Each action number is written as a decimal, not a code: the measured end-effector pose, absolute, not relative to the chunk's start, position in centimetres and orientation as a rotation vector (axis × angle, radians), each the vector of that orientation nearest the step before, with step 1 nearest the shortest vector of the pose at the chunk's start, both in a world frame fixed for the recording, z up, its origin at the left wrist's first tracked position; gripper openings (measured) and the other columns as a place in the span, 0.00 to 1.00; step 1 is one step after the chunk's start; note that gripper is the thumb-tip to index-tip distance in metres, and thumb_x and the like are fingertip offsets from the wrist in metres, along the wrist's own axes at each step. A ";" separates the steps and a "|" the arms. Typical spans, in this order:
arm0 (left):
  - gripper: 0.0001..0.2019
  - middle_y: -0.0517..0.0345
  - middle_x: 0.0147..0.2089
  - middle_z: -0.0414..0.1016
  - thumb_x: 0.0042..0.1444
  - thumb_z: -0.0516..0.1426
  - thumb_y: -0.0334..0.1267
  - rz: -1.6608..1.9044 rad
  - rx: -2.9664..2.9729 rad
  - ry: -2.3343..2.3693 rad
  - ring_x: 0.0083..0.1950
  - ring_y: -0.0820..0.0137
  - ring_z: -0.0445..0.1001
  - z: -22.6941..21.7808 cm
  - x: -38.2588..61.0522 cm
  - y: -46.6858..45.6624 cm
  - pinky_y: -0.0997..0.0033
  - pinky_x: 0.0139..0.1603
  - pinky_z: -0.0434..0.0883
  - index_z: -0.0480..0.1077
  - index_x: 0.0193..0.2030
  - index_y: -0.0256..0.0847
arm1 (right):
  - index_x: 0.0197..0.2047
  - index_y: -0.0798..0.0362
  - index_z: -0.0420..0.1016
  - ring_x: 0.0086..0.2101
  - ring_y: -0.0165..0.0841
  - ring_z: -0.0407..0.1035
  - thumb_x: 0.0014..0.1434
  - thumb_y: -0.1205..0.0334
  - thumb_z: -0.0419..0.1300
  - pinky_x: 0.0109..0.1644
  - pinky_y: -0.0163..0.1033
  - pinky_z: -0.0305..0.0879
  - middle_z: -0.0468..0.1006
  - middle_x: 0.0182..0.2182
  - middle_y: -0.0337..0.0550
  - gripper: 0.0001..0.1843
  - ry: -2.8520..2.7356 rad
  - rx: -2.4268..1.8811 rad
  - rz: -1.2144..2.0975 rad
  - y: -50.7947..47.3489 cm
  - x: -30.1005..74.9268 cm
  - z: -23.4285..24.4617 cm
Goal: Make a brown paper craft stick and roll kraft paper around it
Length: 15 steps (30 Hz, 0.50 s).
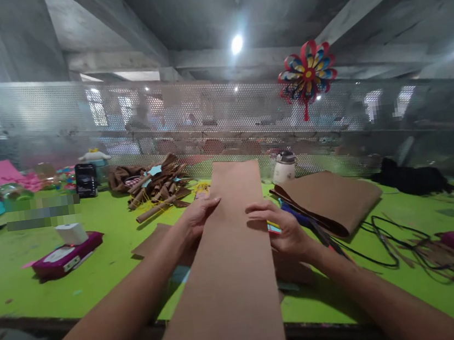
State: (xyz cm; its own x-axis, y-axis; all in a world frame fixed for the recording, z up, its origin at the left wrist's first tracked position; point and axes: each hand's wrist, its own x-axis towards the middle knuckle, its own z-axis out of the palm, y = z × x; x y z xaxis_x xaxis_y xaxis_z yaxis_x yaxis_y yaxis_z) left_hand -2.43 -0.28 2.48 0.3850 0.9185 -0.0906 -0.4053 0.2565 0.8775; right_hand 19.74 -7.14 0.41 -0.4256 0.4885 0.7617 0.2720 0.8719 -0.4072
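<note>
A long brown foam sheet (231, 269) runs from the near edge of the green table (109, 261) toward the mesh screen. My left hand (197, 215) grips its left edge, fingers curled over the top. My right hand (279, 227) grips its right edge, thumb and fingers closed on it. Both hands sit near the sheet's middle, opposite each other.
A folded brown sheet (333, 198) lies right of my hands, with scissors and black cords (384, 239) beside it. A pile of brown rolled pieces (157, 187), a white bottle (283, 167), magenta boxes (66, 256) and a paper pinwheel (307, 74) on the mesh screen.
</note>
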 end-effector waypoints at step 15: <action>0.13 0.54 0.44 0.78 0.56 0.55 0.34 1.276 1.026 0.498 0.47 0.62 0.75 1.5 -1.6 -1.0 0.60 0.52 0.70 0.70 0.48 0.37 | 0.42 0.48 0.79 0.44 0.35 0.70 0.53 0.56 0.61 0.50 0.43 0.65 0.77 0.44 0.46 0.13 -2.061 -0.645 0.663 -8.1 20.1 0.2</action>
State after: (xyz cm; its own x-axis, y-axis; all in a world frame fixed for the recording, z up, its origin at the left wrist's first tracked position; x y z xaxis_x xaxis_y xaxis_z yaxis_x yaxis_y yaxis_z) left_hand -1.63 -1.02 1.48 0.2696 0.9372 0.2213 -0.5395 -0.0433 0.8409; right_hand 20.13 -8.07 0.22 -0.5022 0.6523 0.5677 0.1993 0.7261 -0.6581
